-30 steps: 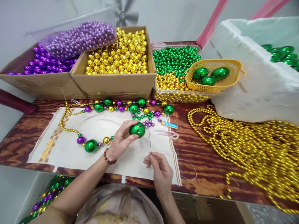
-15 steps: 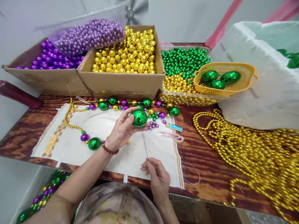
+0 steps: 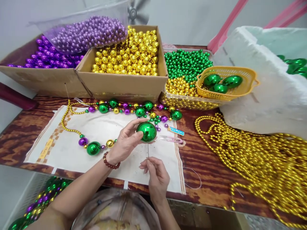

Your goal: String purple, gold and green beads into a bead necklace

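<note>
My left hand (image 3: 126,139) is closed around a large shiny green bead (image 3: 146,132), held above the white cloth (image 3: 96,127). Below the bead, my right hand (image 3: 157,177) pinches a thin needle (image 3: 148,150) that points up toward the bead's underside. Whether the needle tip is inside the bead I cannot tell. A strand of purple, gold and green beads (image 3: 93,148) curves over the cloth on the left and passes behind my left hand. A finished-looking row of mixed beads (image 3: 140,111) lies along the cloth's far edge.
Cardboard boxes hold purple beads (image 3: 56,60) and gold beads (image 3: 124,59). A yellow basket (image 3: 249,86) of large green beads rests on a bin of small green beads (image 3: 187,64). Thread snips (image 3: 172,139) and a blue-labelled item (image 3: 176,130) lie right. Gold bead strands (image 3: 251,159) cover the right side.
My left hand has lowered the green bead toward my right hand, and less of the needle shows between them. The whole view has shifted slightly.
</note>
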`<state>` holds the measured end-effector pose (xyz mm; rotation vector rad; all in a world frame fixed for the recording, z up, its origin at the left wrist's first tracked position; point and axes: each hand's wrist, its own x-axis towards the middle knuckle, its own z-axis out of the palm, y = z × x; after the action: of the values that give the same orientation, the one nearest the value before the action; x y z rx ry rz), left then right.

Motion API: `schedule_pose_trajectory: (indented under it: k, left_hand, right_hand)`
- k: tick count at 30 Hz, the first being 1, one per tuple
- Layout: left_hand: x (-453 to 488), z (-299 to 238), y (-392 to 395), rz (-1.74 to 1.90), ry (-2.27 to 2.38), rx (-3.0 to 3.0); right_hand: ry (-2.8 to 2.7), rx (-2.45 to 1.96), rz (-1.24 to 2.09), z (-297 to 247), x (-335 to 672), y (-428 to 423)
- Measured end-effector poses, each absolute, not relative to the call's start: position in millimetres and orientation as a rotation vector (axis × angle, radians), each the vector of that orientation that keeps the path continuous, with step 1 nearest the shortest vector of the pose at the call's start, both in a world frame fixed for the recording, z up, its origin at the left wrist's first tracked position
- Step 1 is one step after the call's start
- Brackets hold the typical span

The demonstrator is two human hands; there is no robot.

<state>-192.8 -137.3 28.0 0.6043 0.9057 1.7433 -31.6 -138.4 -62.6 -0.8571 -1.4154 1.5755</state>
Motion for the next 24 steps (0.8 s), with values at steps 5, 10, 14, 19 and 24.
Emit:
schedule_pose_trajectory:
  k: [5,10,14,19,24]
  left_hand:
    - [-187.6,27.7,-144.3,1.79,1.001,0.712]
    - [-187.3,24.7,-151.9,1.8,1.055,0.852]
    - [-185.0,25.2,-157.5,1.826,1.056,0.921]
    - [-184.4,29.6,-161.2,1.844,1.041,1.001]
    - [-185.6,32.7,-161.9,1.855,1.061,0.998]
  right_hand:
    - [-1.402,-0.822,1.564,-55.8,-37.2,-137.7]
    - [-1.422,-0.791,1.539,-55.3,-34.7,-139.2]
    - [-1.437,-0.774,1.536,-56.3,-34.3,-139.5]
    - [-1.43,-0.751,1.521,-51.2,-37.5,-139.2]
    - [-1.441,-0.756,1.519,-46.3,-39.7,-141.2]
